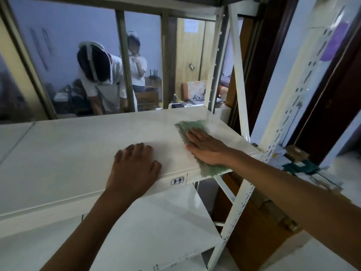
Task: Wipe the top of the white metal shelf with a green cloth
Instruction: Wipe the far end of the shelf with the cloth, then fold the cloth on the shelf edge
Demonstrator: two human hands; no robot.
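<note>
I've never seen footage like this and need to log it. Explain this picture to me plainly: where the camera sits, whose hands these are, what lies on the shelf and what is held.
There is no machine here. One wide-angle camera is worn on a person's head and looks forward and down, so the two bare arms reaching in from the bottom are the wearer's own.

The left hand rests flat and open on the white metal shelf, near its front edge, holding nothing. The right hand lies flat, palm down, on a green cloth, pressing it to the shelf top near the right end; the cloth's near corner hangs slightly over the front edge. It is pressed, not gripped.

A small label reading "3-4" sits on the shelf's front lip. Nothing else lies on the top. Behind the window, two other people stand in another room.
</note>
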